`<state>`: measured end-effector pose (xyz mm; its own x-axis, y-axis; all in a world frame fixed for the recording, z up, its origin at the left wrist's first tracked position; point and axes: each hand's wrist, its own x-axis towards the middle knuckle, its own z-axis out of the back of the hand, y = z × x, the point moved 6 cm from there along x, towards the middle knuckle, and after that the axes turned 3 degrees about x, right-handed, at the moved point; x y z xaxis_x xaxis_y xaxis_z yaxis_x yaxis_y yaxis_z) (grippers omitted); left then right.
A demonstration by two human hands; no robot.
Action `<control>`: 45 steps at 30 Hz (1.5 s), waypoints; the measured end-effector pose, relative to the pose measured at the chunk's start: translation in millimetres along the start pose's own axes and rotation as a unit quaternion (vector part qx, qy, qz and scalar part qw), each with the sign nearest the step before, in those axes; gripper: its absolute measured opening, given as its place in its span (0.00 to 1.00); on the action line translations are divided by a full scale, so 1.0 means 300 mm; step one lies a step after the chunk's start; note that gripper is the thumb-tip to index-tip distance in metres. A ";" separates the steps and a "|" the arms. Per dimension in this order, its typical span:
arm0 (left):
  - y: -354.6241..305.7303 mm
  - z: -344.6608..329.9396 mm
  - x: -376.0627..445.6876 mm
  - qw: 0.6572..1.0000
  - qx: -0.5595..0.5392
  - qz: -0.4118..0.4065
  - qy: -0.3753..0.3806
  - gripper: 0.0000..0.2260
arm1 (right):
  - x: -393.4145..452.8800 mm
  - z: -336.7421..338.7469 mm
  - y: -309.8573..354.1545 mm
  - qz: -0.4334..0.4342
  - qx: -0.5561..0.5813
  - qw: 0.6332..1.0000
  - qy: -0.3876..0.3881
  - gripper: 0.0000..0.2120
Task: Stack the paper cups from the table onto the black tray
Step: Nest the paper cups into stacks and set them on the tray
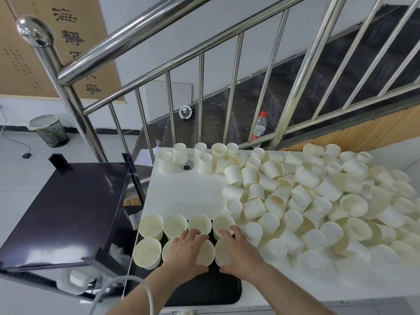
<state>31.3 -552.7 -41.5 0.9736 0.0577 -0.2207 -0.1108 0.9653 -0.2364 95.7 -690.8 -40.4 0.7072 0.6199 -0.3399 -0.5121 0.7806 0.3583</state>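
Head view looks down on a white counter where a black tray sits at the near edge, carrying two rows of upright paper cups. Both hands rest over the near-row cups: the left hand lies with relaxed, spread fingers on two cups, and the right hand drapes over the rightmost cup, fingers loosely bent; whether either truly grips a cup I cannot tell. A large heap of loose cups crowds the counter just beside the tray's right side. The main risk, in my judgement, is that pressing down crushes a thin rim, or a sideways nudge topples neighbours. The right forearm could also sweep heap cups off the counter.
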 end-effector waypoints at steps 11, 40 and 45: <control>0.068 0.133 0.068 0.994 -0.064 0.043 -0.074 0.25 | 0.045 0.204 0.035 0.019 -0.026 0.997 -0.065 0.34; 0.666 0.376 0.666 0.982 -0.051 0.171 -0.054 0.29 | 0.672 0.230 0.204 -0.025 0.029 0.999 0.004 0.26; 0.691 0.364 0.731 0.984 -0.040 0.171 -0.030 0.30 | 0.684 0.228 0.204 -0.025 0.040 0.999 0.007 0.25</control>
<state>243.5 -312.3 -35.5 0.8868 0.3922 -0.2445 -0.4463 0.8642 -0.2325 242.8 -521.3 -28.8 0.7230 0.5823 -0.3717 -0.4353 0.8018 0.4094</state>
